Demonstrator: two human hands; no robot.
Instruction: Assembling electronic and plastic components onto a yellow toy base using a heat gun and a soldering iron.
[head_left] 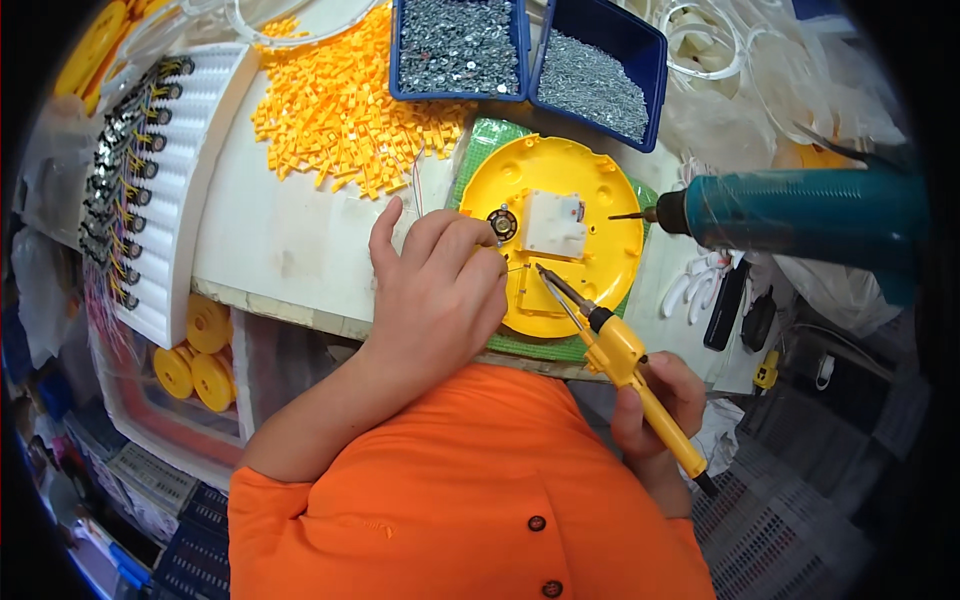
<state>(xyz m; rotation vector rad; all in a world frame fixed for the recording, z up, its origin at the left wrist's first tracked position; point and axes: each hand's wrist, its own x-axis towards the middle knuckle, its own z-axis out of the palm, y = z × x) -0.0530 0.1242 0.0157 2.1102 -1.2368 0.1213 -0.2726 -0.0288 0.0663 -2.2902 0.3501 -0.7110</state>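
Observation:
A round yellow plastic shell (pixel 612 190) lies open on a green mat (pixel 478 160) in front of me. Inside it are a white box-shaped module (pixel 553 225), a small round black speaker (pixel 503 222) and a square yellow compartment (pixel 560 290). My right hand (pixel 665 400) grips a yellow soldering iron (pixel 622 352), its tip pointing at the compartment's upper edge. Over the shell's left side, my left hand (pixel 435 280) is closed with the thumb raised. A thin wire runs from its bent fingertips toward the iron's tip; the fingertips are partly hidden.
A teal electric screwdriver (pixel 800 210) hangs at the right, its bit above the shell. Behind stand two blue bins of small metal parts (pixel 460 50) (pixel 595 85) and a heap of yellow pieces (pixel 340 100). At left, a white ridged tray (pixel 190 190) holds wired speakers.

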